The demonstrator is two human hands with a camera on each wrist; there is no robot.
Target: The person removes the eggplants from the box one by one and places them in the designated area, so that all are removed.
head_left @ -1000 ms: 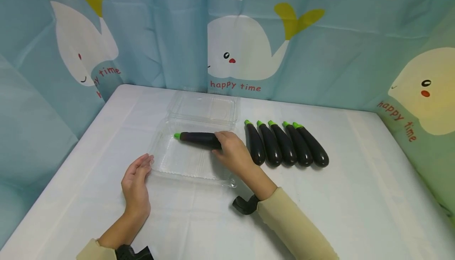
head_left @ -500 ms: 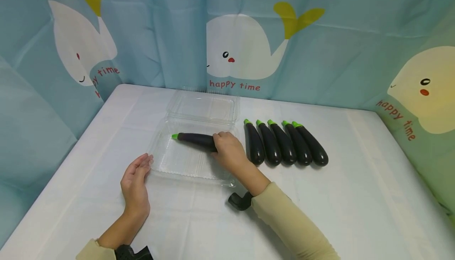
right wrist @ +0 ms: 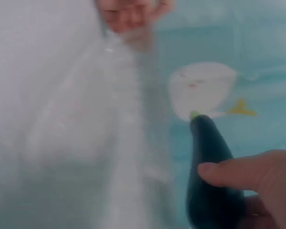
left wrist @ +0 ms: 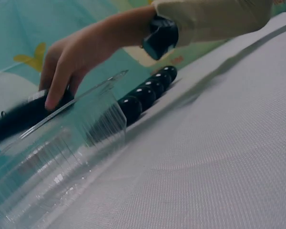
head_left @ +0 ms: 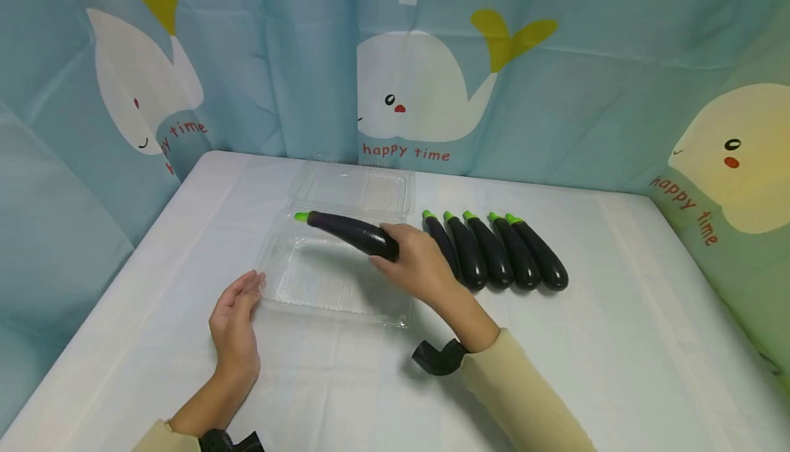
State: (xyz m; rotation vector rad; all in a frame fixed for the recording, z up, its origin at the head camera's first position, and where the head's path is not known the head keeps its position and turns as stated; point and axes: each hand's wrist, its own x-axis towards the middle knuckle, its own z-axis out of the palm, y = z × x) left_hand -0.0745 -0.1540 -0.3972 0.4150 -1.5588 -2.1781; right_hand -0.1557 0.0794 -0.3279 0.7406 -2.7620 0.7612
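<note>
My right hand (head_left: 420, 260) grips the thick end of a dark eggplant (head_left: 348, 228), its green stem tip pointing left. The eggplant hangs over the clear plastic clamshell box (head_left: 333, 304) and casts a shadow into it. In the left wrist view, the held eggplant (left wrist: 28, 112) shows above the box's rim. The right wrist view has the thumb (right wrist: 224, 174) laid along the eggplant's side. My left hand (head_left: 236, 325) touches the left wall of the box with its fingers nearly straight.
Several more eggplants (head_left: 494, 250) lie side by side to the right of the box, green tips toward the back. The box's lid (head_left: 352, 188) is folded back toward the curtain (head_left: 296, 61) behind the white table (head_left: 586, 370).
My right hand has lifted the eggplant from low inside the box to above it, after a small shift left. The left hand stays at the box's wall.
</note>
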